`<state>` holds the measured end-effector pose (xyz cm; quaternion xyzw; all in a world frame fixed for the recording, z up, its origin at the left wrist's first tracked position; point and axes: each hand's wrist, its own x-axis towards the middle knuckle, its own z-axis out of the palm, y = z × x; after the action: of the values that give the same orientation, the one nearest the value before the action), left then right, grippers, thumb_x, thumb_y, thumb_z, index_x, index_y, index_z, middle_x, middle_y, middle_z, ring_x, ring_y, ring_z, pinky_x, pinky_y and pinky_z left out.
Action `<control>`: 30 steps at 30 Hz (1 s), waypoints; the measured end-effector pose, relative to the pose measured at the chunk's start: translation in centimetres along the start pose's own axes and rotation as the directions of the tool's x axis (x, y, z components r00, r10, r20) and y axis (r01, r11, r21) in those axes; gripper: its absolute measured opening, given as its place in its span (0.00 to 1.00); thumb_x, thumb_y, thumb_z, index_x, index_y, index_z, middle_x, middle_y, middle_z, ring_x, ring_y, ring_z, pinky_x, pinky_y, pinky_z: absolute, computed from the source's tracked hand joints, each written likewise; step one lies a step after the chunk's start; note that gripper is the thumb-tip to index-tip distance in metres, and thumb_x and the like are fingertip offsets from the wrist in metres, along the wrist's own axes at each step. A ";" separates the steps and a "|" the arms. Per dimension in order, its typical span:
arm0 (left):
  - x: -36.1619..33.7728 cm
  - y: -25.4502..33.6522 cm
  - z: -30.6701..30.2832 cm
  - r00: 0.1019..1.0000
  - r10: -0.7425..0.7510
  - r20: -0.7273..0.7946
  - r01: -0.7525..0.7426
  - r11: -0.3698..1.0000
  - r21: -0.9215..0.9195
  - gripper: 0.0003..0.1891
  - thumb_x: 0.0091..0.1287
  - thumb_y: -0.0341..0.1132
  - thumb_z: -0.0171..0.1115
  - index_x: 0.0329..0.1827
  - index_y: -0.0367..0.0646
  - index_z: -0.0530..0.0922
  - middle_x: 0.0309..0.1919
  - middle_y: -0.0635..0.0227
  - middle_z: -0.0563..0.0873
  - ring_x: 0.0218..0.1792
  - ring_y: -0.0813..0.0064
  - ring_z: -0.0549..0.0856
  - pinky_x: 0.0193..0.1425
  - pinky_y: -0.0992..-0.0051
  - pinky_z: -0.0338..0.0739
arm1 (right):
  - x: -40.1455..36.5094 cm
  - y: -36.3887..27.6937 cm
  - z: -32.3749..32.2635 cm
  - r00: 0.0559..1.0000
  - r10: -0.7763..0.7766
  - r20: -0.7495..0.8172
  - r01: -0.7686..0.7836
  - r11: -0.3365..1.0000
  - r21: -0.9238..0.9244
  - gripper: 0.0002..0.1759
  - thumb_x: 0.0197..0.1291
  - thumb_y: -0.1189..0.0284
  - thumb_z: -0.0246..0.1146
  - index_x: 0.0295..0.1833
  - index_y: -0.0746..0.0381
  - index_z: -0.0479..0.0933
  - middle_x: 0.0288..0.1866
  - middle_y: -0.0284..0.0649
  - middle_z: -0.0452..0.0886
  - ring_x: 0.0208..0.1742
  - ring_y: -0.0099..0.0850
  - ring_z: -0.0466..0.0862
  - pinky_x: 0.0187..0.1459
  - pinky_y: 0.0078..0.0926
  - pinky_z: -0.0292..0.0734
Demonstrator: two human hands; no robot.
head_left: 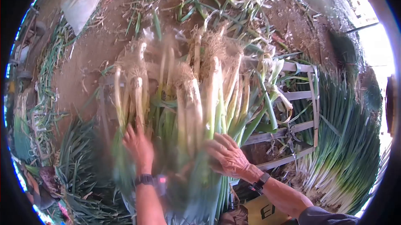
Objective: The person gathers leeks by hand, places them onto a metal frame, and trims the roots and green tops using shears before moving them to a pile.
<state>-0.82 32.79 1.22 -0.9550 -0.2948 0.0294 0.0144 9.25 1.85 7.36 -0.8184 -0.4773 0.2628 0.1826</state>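
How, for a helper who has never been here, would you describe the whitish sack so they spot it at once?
Start at the slatted frame and look across the brown ground to the upper left of the view. There, near the green leaf litter, is the whitish sack, narrowing downward. It is broad and smooth, unlike the thin, stringy scraps around it.

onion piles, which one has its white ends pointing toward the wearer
The large pile at far right, past the slatted frame; the middle stalks point their roots away.
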 end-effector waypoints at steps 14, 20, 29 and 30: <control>13.8 7.9 7.7 0.978 -0.007 0.211 0.162 0.664 -0.730 0.29 0.80 0.40 0.55 0.75 0.28 0.67 0.71 0.36 0.75 0.71 0.42 0.75 0.75 0.60 0.68 | -0.5 3.2 4.4 0.991 -0.046 -0.128 0.063 0.989 0.132 0.45 0.67 0.46 0.65 0.84 0.47 0.59 0.86 0.29 0.58 0.86 0.39 0.56 0.85 0.48 0.47; 11.8 8.9 -3.5 0.959 -0.167 0.231 0.280 0.708 -0.649 0.21 0.77 0.47 0.60 0.56 0.34 0.83 0.43 0.60 0.87 0.43 0.65 0.82 0.53 0.67 0.74 | -0.8 3.0 3.3 0.977 -0.053 -0.209 0.092 0.980 0.179 0.41 0.67 0.53 0.66 0.82 0.50 0.63 0.84 0.32 0.62 0.84 0.40 0.61 0.84 0.49 0.52; 5.3 4.4 -30.4 0.815 -0.549 -0.185 0.049 0.384 -0.922 0.18 0.81 0.45 0.60 0.57 0.38 0.82 0.47 0.66 0.87 0.48 0.73 0.83 0.61 0.68 0.74 | 0.2 1.3 -1.6 0.999 -0.051 0.015 0.050 0.994 0.102 0.36 0.66 0.60 0.68 0.77 0.55 0.69 0.80 0.41 0.67 0.83 0.49 0.60 0.84 0.55 0.52; 3.7 2.5 -32.8 0.759 -0.621 -0.195 -0.022 0.275 -0.961 0.18 0.81 0.45 0.59 0.59 0.38 0.81 0.48 0.66 0.87 0.48 0.72 0.83 0.61 0.68 0.75 | 0.2 1.2 -2.1 0.999 -0.031 0.043 0.025 0.991 0.134 0.35 0.66 0.62 0.68 0.77 0.55 0.69 0.80 0.41 0.67 0.83 0.48 0.60 0.84 0.55 0.52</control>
<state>5.76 32.45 33.71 -0.6703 -0.4242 -0.4186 -0.4422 11.39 1.41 8.30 -0.7914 -0.4741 0.3100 0.2296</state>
